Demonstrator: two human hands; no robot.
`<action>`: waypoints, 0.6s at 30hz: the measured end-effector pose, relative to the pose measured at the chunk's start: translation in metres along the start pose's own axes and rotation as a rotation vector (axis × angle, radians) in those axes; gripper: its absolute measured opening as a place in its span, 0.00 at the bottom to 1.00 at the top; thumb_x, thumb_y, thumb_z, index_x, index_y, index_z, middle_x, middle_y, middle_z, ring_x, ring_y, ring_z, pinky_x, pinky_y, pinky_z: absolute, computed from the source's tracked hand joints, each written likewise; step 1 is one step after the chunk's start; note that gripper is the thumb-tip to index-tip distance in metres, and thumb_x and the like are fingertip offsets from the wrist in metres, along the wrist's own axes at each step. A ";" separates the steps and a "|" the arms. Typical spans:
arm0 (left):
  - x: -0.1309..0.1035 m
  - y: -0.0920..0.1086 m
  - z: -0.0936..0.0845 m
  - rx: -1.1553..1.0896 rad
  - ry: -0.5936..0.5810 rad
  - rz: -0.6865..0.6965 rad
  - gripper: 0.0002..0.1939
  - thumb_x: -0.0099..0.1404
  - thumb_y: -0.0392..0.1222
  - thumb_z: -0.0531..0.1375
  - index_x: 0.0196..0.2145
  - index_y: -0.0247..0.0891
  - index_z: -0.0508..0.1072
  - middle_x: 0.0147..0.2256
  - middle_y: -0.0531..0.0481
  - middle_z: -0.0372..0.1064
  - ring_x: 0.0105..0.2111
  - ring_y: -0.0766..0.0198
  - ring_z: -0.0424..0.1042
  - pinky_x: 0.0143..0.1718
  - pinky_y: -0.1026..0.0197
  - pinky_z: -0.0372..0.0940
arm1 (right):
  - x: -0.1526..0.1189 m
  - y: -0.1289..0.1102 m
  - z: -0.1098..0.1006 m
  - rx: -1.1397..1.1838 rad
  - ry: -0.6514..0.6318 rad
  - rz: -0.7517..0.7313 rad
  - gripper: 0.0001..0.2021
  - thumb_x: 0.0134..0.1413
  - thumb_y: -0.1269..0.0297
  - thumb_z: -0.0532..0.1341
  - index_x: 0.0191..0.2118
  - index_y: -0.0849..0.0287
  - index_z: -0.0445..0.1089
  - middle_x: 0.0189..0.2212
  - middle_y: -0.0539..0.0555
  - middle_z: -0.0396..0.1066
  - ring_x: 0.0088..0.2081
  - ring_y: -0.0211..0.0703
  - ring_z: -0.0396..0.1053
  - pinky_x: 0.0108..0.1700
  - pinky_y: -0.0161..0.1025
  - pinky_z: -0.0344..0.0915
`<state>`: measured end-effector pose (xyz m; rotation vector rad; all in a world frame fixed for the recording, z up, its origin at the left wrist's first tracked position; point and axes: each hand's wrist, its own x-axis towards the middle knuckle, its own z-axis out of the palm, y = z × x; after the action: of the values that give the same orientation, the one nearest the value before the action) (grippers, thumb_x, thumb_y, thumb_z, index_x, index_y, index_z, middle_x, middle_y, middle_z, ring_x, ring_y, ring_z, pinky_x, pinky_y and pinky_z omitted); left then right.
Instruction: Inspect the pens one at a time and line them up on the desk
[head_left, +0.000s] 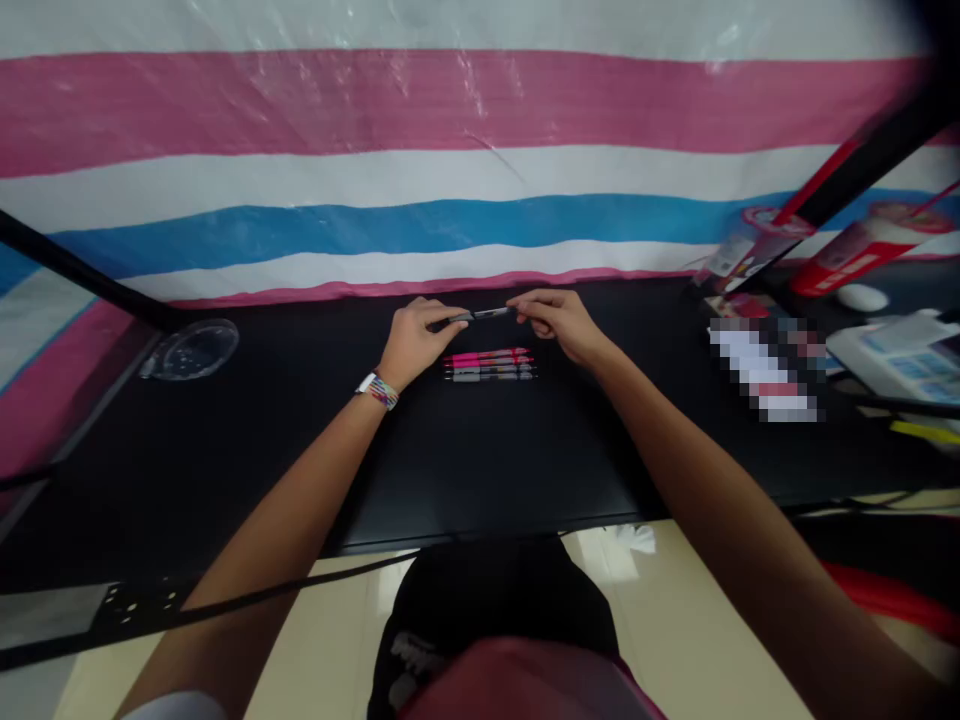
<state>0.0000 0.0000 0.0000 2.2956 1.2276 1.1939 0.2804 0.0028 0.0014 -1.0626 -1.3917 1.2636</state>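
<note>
Crosswise — pen (492, 313) between left hand (417, 338) and right hand (560, 322), ends pinched.

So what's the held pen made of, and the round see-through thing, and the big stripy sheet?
The held pen: maybe plastic, dark with a paler middle, but too small to be sure.
The round see-through container: likely thin, shiny plastic, because the dark table shows through it.
The stripy sheet: probably glossy plastic, with shiny streaks and creases.

Open passage runs along the near bench (487, 460); pens (489, 360) lie mid-bench, a clear container (199, 350) blocks the far left, cups (754, 245) the far right, a striped sheet (480, 100) the far edge.
</note>
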 end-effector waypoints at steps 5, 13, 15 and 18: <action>-0.005 -0.006 0.007 0.017 0.017 0.033 0.10 0.73 0.46 0.70 0.50 0.50 0.89 0.42 0.48 0.87 0.42 0.54 0.79 0.52 0.47 0.72 | 0.002 0.012 -0.004 0.052 0.003 0.082 0.15 0.51 0.60 0.77 0.44 0.59 0.86 0.35 0.55 0.81 0.25 0.32 0.61 0.25 0.36 0.55; -0.010 -0.006 0.004 0.038 -0.088 0.014 0.12 0.77 0.50 0.67 0.53 0.50 0.88 0.42 0.47 0.86 0.40 0.55 0.80 0.48 0.51 0.72 | 0.000 0.018 -0.009 0.040 -0.012 0.059 0.16 0.46 0.60 0.80 0.42 0.60 0.87 0.33 0.56 0.82 0.30 0.40 0.73 0.36 0.42 0.74; -0.010 -0.007 0.003 0.072 -0.125 0.034 0.14 0.78 0.51 0.65 0.54 0.49 0.88 0.40 0.47 0.85 0.38 0.56 0.79 0.48 0.51 0.71 | -0.001 0.020 -0.009 0.005 -0.008 0.010 0.16 0.46 0.60 0.80 0.41 0.60 0.87 0.32 0.55 0.82 0.30 0.41 0.74 0.37 0.44 0.76; -0.010 -0.011 0.003 0.106 -0.144 0.072 0.15 0.79 0.52 0.63 0.53 0.47 0.88 0.36 0.47 0.83 0.37 0.55 0.77 0.47 0.51 0.69 | -0.003 0.021 -0.008 -0.041 -0.005 -0.065 0.14 0.49 0.59 0.79 0.41 0.58 0.88 0.33 0.56 0.82 0.31 0.43 0.75 0.40 0.47 0.78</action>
<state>-0.0066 -0.0011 -0.0133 2.4736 1.1926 0.9875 0.2890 0.0034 -0.0197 -1.0345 -1.4501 1.1966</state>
